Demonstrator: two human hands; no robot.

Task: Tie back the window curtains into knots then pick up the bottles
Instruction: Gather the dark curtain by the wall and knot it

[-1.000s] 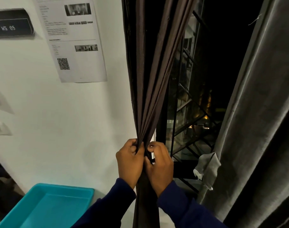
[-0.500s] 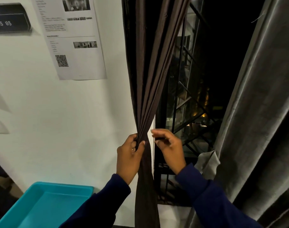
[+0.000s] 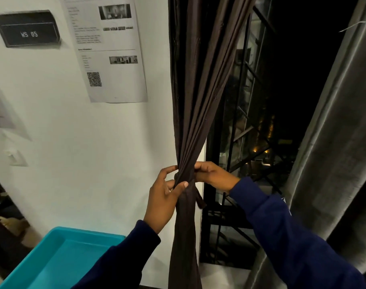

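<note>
Dark brown curtain bunched at the window's left edge, hanging beside the white wall. Left hand pinching the gather, thumb across it. Right hand curled round it from the window side.

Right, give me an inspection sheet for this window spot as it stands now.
Surface: white wall; no table in view.
Job's things: brown curtain gathered into a bunch at hand height, its tail hanging straight down; grey curtain hangs loose, untied; bottles: nothing seen.
Clutter: teal tray at lower left, no contents visible.
Hands: left hand grips the bunch, thumb across its front; right hand holds it from the window side.
Cables: nothing seen.
Surroundings: printed sheet with QR code, sign reading WS 05, window grille, dark outside.
</note>
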